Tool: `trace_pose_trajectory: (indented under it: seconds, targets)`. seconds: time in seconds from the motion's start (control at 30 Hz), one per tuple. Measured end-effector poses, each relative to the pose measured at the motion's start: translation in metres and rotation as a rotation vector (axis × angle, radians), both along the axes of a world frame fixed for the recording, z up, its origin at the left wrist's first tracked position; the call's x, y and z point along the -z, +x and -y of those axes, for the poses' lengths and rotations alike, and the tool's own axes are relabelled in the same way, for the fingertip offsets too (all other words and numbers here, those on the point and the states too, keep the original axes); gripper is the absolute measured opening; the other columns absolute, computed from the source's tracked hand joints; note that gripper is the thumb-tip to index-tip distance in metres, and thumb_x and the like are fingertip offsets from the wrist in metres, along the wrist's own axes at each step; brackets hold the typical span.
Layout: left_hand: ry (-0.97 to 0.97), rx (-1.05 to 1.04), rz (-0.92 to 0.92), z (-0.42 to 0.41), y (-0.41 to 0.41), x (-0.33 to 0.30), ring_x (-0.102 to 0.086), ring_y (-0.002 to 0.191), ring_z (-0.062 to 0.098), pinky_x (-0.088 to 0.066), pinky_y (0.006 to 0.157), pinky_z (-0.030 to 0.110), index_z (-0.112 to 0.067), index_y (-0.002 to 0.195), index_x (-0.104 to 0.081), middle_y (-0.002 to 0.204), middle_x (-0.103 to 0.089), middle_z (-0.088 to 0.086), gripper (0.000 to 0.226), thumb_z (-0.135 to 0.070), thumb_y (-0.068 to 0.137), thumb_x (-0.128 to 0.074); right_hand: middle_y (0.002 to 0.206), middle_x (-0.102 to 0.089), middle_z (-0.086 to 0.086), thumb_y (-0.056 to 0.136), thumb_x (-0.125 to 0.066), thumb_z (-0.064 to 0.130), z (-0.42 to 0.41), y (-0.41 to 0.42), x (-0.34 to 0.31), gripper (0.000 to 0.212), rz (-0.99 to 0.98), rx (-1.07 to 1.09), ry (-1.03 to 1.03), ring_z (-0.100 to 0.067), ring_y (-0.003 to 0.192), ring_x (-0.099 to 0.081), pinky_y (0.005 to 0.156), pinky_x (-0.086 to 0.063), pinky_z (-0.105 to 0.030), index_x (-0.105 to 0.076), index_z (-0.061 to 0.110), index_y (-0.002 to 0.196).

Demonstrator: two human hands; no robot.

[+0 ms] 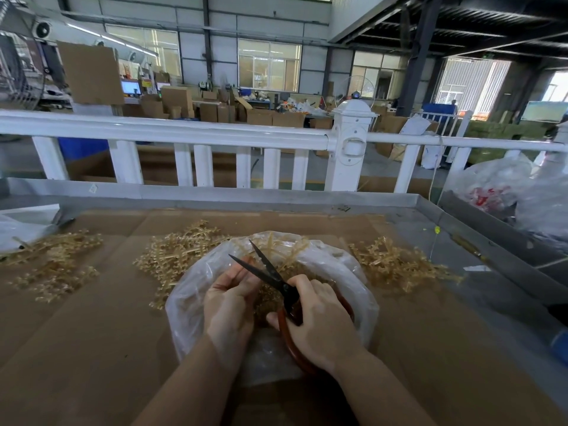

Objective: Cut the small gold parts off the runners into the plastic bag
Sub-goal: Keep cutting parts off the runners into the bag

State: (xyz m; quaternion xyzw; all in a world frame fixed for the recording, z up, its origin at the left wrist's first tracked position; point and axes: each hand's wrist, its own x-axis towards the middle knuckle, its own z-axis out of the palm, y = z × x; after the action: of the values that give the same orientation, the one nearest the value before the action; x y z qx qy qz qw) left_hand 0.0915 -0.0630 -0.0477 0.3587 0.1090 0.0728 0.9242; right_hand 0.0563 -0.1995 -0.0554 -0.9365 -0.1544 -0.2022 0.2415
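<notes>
Both hands worked mid-frame over the plastic bag (190,290): right hand (319,321) gripped spread scissors (270,276), left hand (229,299) pinched a runner (285,253); snipping seemed next.

Both bare forearms rise from the bottom edge toward the frame's centre. The left hand (229,305) sits left of centre, back up, fingers curled forward, apparently pinching something hidden. The right hand (316,325), just right of it, is curled tight around a grip.
</notes>
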Motion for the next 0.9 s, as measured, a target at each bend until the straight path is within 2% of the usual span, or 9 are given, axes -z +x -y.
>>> trace_pose_trajectory:
  seconds: [0.13, 0.23, 0.3, 0.43, 0.63, 0.77, 0.9]
  targets:
    - [0.003, -0.006, 0.005, -0.0004, 0.0008, -0.0040, -0.071, 0.068, 0.007, -0.056, 0.058, 0.017, -0.007, 0.094, -0.063, 0.071, -0.074, -0.002, 0.038, 0.024, 0.085, -0.043, 0.109, -0.056, 0.009, 0.080, -0.055, 0.063, 0.0013, 0.0003, -0.0002, 0.051, -0.004, -0.010, -0.006, -0.010, 0.103, -0.046, 0.089, -0.039, -0.022, -0.048, 0.028, 0.117]
    - [-0.002, 0.000, 0.005, 0.0001, -0.0010, -0.0047, -0.071, 0.074, 0.012, -0.058, 0.062, 0.019, -0.007, 0.099, -0.064, 0.079, -0.073, 0.005, 0.038, 0.022, 0.085, -0.045, 0.109, -0.056, 0.009, 0.079, -0.056, 0.063, 0.0016, 0.0000, 0.0003, 0.051, 0.011, -0.010, -0.002, -0.008, 0.101, -0.046, 0.086, -0.035, -0.018, -0.049, 0.029, 0.118]
    - [0.004, -0.001, -0.004, 0.0000, -0.0014, -0.0055, -0.071, 0.077, 0.015, -0.058, 0.063, 0.020, -0.006, 0.098, -0.065, 0.086, -0.072, 0.009, 0.036, 0.021, 0.084, -0.047, 0.109, -0.056, 0.010, 0.080, -0.056, 0.062, 0.0013, -0.0003, 0.0006, 0.051, 0.014, -0.012, 0.006, -0.007, 0.100, -0.045, 0.084, -0.033, -0.016, -0.049, 0.029, 0.118]
    - [0.040, 0.037, 0.041, 0.0003, -0.0051, -0.0075, -0.072, 0.069, 0.014, -0.056, 0.056, 0.019, -0.004, 0.087, -0.065, 0.072, -0.073, 0.006, 0.031, 0.022, 0.081, -0.048, 0.106, -0.055, 0.012, 0.081, -0.053, 0.063, -0.0005, -0.0005, 0.0002, 0.047, 0.012, -0.011, 0.022, -0.006, 0.100, -0.045, 0.084, -0.033, -0.017, -0.047, 0.031, 0.114]
    - [0.097, 0.082, 0.114, -0.0026, -0.0072, -0.0035, -0.073, 0.074, 0.018, -0.056, 0.060, 0.021, -0.003, 0.083, -0.065, 0.077, -0.074, 0.009, 0.029, 0.023, 0.076, -0.052, 0.103, -0.056, 0.012, 0.082, -0.058, 0.058, 0.0006, 0.0005, -0.0039, 0.039, -0.025, -0.031, 0.063, -0.006, 0.100, -0.047, 0.085, -0.039, -0.020, -0.047, 0.032, 0.109]
    - [0.084, 0.109, 0.133, -0.0014, -0.0083, -0.0046, -0.073, 0.072, 0.018, -0.056, 0.059, 0.021, -0.002, 0.083, -0.066, 0.077, -0.074, 0.011, 0.029, 0.020, 0.067, -0.057, 0.097, -0.055, 0.015, 0.082, -0.056, 0.060, 0.0017, 0.0004, -0.0045, 0.034, -0.029, -0.039, 0.064, -0.002, 0.093, -0.048, 0.075, -0.036, -0.012, -0.045, 0.035, 0.102]
    - [0.098, 0.103, 0.115, -0.0005, -0.0079, -0.0047, -0.072, 0.072, 0.017, -0.058, 0.062, 0.022, -0.001, 0.088, -0.065, 0.076, -0.074, 0.010, 0.031, 0.023, 0.071, -0.054, 0.081, -0.052, 0.016, 0.080, -0.060, 0.061, 0.0018, 0.0003, -0.0054, 0.033, -0.031, -0.041, 0.092, 0.004, 0.078, -0.048, 0.064, -0.036, -0.007, -0.042, 0.035, 0.091]
